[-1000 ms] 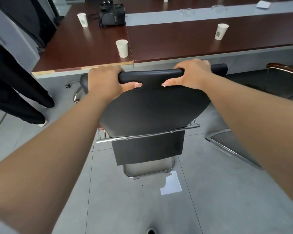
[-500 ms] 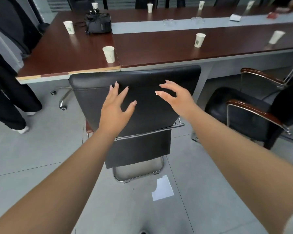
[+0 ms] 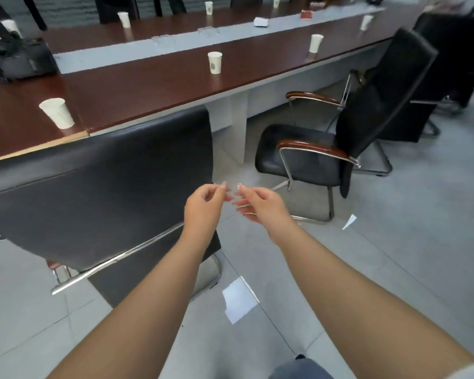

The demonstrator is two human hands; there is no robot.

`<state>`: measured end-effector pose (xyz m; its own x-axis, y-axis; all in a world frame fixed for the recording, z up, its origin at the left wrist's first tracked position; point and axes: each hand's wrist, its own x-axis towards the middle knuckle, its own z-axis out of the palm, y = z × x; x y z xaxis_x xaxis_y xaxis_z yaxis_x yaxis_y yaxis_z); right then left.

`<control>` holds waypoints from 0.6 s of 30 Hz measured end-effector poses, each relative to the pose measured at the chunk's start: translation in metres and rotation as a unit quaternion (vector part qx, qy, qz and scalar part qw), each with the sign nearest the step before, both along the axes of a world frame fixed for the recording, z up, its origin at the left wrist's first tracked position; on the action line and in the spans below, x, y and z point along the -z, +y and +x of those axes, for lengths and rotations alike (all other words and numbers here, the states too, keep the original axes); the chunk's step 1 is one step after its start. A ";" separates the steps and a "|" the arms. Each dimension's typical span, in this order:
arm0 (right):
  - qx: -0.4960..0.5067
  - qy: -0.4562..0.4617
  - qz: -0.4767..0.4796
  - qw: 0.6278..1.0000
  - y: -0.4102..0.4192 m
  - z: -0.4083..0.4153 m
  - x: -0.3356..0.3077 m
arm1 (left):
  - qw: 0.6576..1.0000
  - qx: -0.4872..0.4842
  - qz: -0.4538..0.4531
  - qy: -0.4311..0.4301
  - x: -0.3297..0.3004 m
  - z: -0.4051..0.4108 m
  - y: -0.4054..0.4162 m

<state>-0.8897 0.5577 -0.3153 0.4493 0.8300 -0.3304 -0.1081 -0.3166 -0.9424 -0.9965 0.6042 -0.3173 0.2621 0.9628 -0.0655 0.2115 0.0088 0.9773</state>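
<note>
A black leather chair (image 3: 99, 187) stands with its back toward me, pushed against the edge of a long dark-brown conference table (image 3: 148, 86). My left hand (image 3: 203, 207) and my right hand (image 3: 260, 205) hover close together in the air, just right of that chair's backrest, touching nothing. Their fingers hang loosely curled and hold nothing, fingertips nearly meeting. A second black chair (image 3: 340, 138) with wooden armrests stands to the right, turned sideways and pulled away from the table.
Several white paper cups (image 3: 214, 62) stand on the table, one (image 3: 57, 112) near the left chair. A dark bag (image 3: 22, 60) lies at the table's far left. More chairs (image 3: 454, 56) crowd the right. A paper scrap (image 3: 238, 302) lies on the grey tile floor.
Both hands let go of the chair's top edge, drew back and came together in the air. My view swung right, bringing the second chair into sight.
</note>
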 end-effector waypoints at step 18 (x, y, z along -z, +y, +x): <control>0.166 0.101 -0.001 0.981 -0.006 0.278 0.021 | 0.984 0.102 -0.148 -0.004 0.016 0.287 0.024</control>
<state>-0.6120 0.5514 -0.3358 0.6197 0.6481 -0.4427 -0.3908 -0.2345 -0.8901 -0.7093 0.6281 -0.3329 0.4487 0.8297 -0.3321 0.2311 0.2512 0.9399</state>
